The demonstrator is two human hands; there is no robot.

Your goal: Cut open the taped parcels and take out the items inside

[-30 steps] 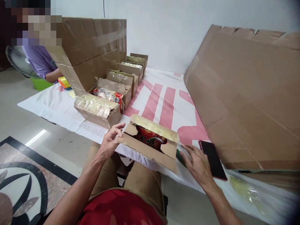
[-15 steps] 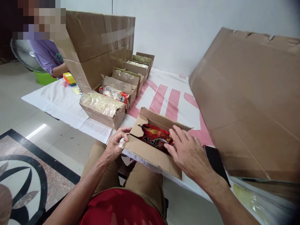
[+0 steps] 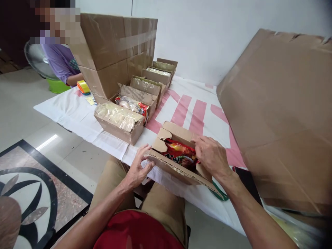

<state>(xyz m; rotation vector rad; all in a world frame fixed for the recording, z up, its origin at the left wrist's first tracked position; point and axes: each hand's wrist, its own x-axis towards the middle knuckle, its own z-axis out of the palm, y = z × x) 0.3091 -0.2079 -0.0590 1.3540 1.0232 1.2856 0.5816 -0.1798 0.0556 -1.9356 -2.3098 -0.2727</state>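
Since half a second ago, the near flap (image 3: 178,174) of my open box (image 3: 178,130), at lower centre, has tipped up around the red packet (image 3: 178,152). My left hand (image 3: 138,169), thumb and fingers spread, touches its left end; my right hand (image 3: 211,155) has curled inward, its pinch unclear to me. Small boxes (image 3: 116,133) line up left of centre; a large carton (image 3: 280,117) blocks the right.

Deep red, that's the top (image 3: 137,230) at the near edge, curving wide across the middle, faint paler streaks low down, print or light, hard to say! Just beyond it, tan trousers (image 3: 166,200), plain cloth on both legs. Bare left hand (image 3: 138,167), bare right hand (image 3: 211,155), slim-fingered both, and long, lean, bare forearms (image 3: 105,205)!
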